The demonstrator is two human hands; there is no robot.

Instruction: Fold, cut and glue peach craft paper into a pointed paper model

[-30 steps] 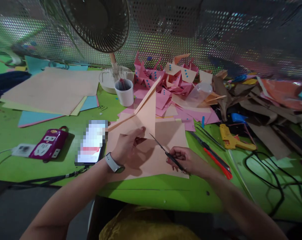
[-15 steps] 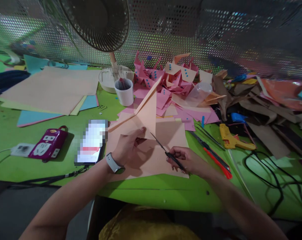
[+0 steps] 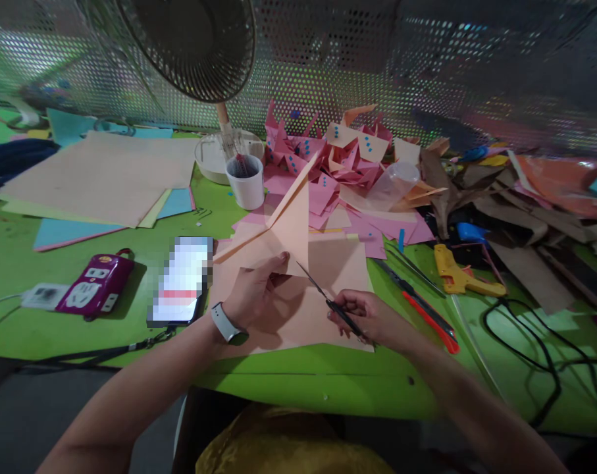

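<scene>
A folded peach paper piece (image 3: 292, 227) with pointed arms is pinched in my left hand (image 3: 259, 283), the thumb on top and the fingers underneath. My right hand (image 3: 364, 316) is wrapped round the black handles of a pair of scissors (image 3: 345, 317). The scissors point up and to the left, with their tip by the lower right edge of the folded paper. Whether the blades touch the paper I cannot tell. Beneath both hands lies a flat peach sheet (image 3: 298, 329) on the green table (image 3: 278, 388).
Left stand a phone (image 3: 182, 280), a purple power adapter (image 3: 95, 283) and stacked paper sheets (image 3: 110, 171). Behind are a white cup (image 3: 245, 183), a fan (image 3: 194, 46) and pink folded papers (image 3: 322, 158). Right lie a red cutter (image 3: 429, 319), tweezers (image 3: 421, 270) and a yellow glue gun (image 3: 461, 273).
Almost nothing differs. My left wrist has shifted very slightly to the right; the folded paper and the scissors stay in place.
</scene>
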